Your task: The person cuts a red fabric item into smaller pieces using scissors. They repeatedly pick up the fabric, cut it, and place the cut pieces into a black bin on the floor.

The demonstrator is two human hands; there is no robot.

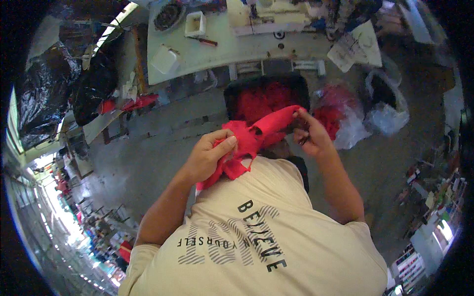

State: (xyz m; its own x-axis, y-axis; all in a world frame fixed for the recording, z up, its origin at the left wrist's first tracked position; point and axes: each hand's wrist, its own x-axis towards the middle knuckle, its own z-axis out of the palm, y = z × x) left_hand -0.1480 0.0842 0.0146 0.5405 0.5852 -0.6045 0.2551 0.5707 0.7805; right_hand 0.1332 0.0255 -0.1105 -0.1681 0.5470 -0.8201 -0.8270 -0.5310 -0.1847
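A piece of red fabric [247,140] with cut-outs and uneven edges is stretched between my two hands, in front of my body. My left hand [207,153] is closed on its left part, thumb on top, and some of the cloth hangs below that hand. My right hand [313,134] pinches the narrow far right end between thumb and finger. Something small and dark shows by the curled lower fingers of that hand; what it is I cannot make out. Just beyond the cloth stands a black bin [229,101] holding a heap of red fabric pieces [266,98].
Ahead is a pale worktable [217,56] with a sewing machine [269,17], a white container [195,24], a red-handled tool [208,42] and papers [358,49]. Clear plastic bags [350,121] with red cloth lie right of the bin. Black plastic bags [49,93] stand at left.
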